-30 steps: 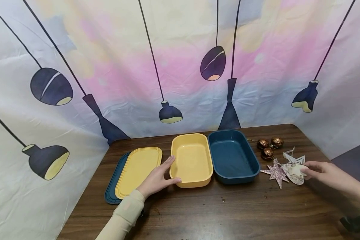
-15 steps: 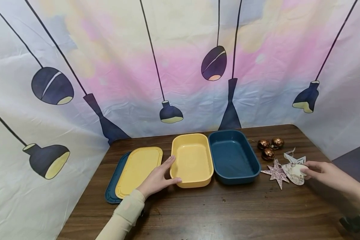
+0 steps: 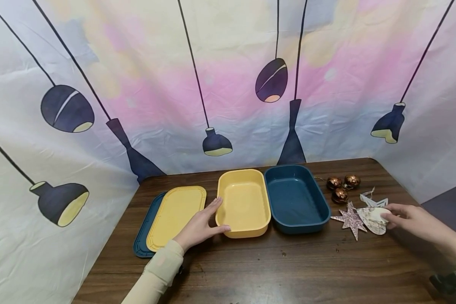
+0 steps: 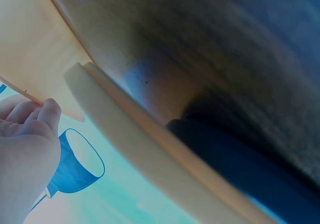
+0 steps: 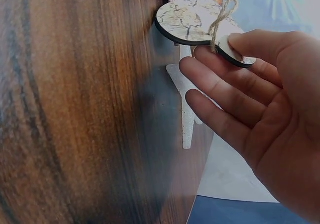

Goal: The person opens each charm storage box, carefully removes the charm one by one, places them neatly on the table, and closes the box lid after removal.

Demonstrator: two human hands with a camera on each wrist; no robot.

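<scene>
My left hand (image 3: 198,228) rests at the near-left corner of a yellow box (image 3: 243,204), fingertips on its left rim and thumb at the front. In the left wrist view that hand (image 4: 30,139) touches the box wall (image 4: 40,39). My right hand (image 3: 416,219) pinches a white, heart-shaped hanging ornament (image 3: 374,219) between thumb and fingers. A twine loop (image 5: 223,14) and dark edge show on it in the right wrist view. It overlaps a glittery pink star (image 3: 350,220) and a white star (image 3: 378,201) from the head view; whether they touch is unclear.
A dark blue box (image 3: 297,202) stands against the yellow one's right side. Three shiny brown baubles (image 3: 340,195) lie beyond the stars. At left, a yellow lid (image 3: 176,217) partly covers a blue lid (image 3: 141,242). A printed cloth (image 3: 243,126) hangs behind the wooden table (image 3: 289,270).
The head view has shifted very slightly. Both hands, the boxes and the ornaments keep nearly the same places.
</scene>
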